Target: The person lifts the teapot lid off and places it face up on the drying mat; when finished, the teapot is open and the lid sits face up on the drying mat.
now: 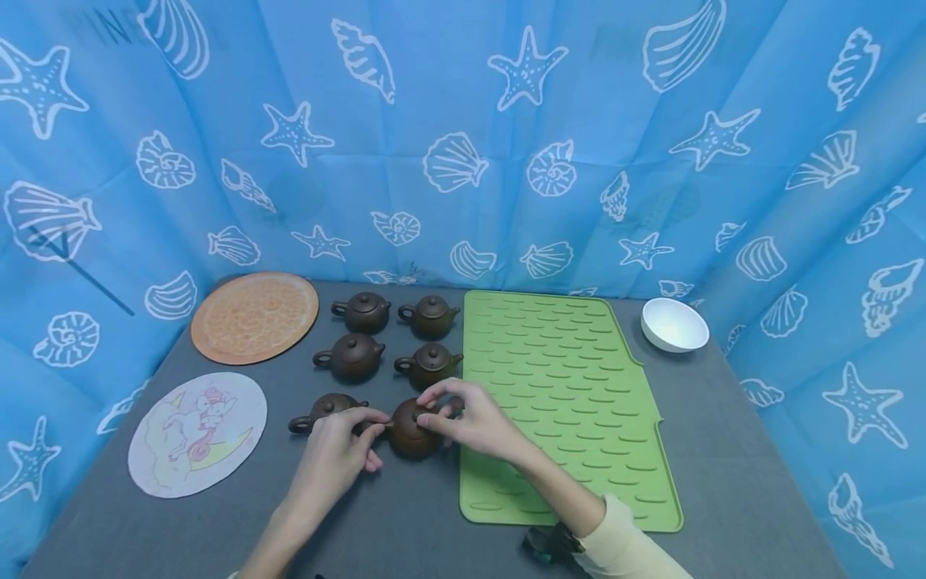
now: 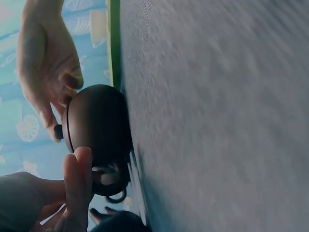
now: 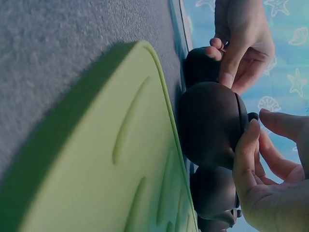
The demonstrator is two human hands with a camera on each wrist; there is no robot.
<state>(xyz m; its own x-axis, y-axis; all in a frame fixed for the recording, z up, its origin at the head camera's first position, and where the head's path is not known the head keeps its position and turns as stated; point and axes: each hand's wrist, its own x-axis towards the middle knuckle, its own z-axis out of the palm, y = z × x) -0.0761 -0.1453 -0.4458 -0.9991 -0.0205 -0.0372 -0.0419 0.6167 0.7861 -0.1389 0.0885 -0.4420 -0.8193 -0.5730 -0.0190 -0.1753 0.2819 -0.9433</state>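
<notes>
A dark brown clay teapot (image 1: 412, 438) stands upright on the grey table, its lid on, at the left edge of the green mat. My left hand (image 1: 336, 450) pinches its handle (image 2: 107, 181) between thumb and fingers. From the other side my right hand (image 1: 466, 418) holds the teapot at the lid and spout side, thumb and fingertips around the lid knob (image 3: 253, 116). The spout is mostly hidden by the right fingers. Just behind my left hand is another teapot (image 1: 334, 406), partly covered by that hand.
Several more brown teapots (image 1: 352, 358) stand in two columns behind. A green ridged mat (image 1: 550, 402) lies to the right, with a white bowl (image 1: 674, 326) beyond it. Leftward lie an orange-brown round mat (image 1: 255, 318) and a pale round mat with a cartoon print (image 1: 197, 434).
</notes>
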